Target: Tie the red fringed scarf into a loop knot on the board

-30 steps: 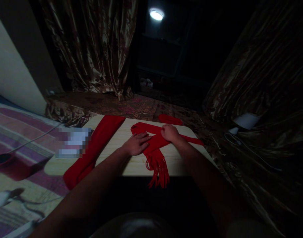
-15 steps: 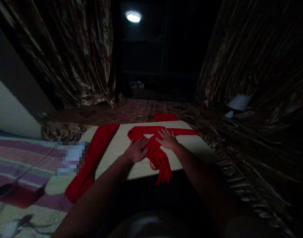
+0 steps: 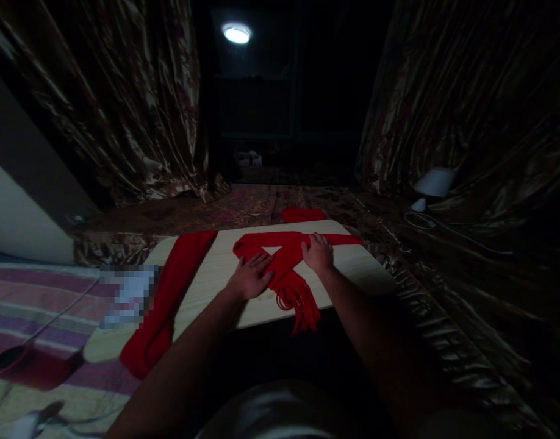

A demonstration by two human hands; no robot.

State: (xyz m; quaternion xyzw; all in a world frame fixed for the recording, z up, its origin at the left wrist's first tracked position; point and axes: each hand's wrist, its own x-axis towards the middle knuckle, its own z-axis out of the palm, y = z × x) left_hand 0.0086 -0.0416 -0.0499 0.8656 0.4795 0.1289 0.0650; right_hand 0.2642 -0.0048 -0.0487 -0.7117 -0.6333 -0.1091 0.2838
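Note:
A red scarf (image 3: 287, 265) lies crossed over itself on a pale wooden board (image 3: 216, 286), and its fringed end (image 3: 302, 305) hangs past the near edge. My left hand (image 3: 251, 275) rests flat on the left part of the crossing, fingers apart. On the band that runs off to the right sits my right hand (image 3: 318, 253), its fingers somewhat bent and the thumb apart from them. A wide red strip of cloth (image 3: 179, 274) runs across the left end of the board and droops over the near side.
A red bundle (image 3: 302, 214) lies behind the board. To the left, a striped cover (image 3: 46, 286) carries a red container (image 3: 28, 369) and a blurred-out item (image 3: 129, 297). A white lamp (image 3: 435, 183) with a cord stands at right. Patterned curtains (image 3: 147, 122) hang behind.
My right hand has slid right, off the crossing and onto the band, and its fingers are more bent. The left hand stays on the scarf. The view has shifted slightly.

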